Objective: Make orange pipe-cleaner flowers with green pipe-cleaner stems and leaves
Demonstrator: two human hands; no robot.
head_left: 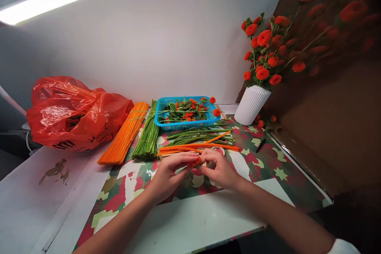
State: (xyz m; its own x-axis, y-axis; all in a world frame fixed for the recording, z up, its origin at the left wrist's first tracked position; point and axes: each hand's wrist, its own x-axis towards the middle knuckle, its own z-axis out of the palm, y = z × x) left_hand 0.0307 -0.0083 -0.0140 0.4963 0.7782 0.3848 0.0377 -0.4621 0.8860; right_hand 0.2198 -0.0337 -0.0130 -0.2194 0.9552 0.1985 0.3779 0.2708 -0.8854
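Just below the center of the frame, a small orange piece [195, 162] sits between the fingertips of both hands, above the patterned cover [297, 180] on the surface [205, 216]. The left hand [172, 170] reaches in from the lower left, its grip closed on the piece, with the fingers along the upper edge and the thumb lower down. The right hand [219, 170] comes from the lower right, its grip pinching the piece's right side between thumb and bent fingers. Just beyond the hands, loose orange strips [175, 149] lie crosswise, with loose green strips [190, 137] behind them. A white ring [220, 149] shows partly behind the right hand. Near the center, a blue basket [184, 126] holds orange flower heads and green leaves, with thin stems across it. Left of it lie a green bundle [147, 139] and an orange bundle [126, 135], the latter beside a red plastic bag [77, 113] at the left of the frame. Toward the upper right, orange flowers [264, 38] stand in a ribbed white vase [252, 105], which appears tilted. A thin black object [261, 145] lies below the vase.
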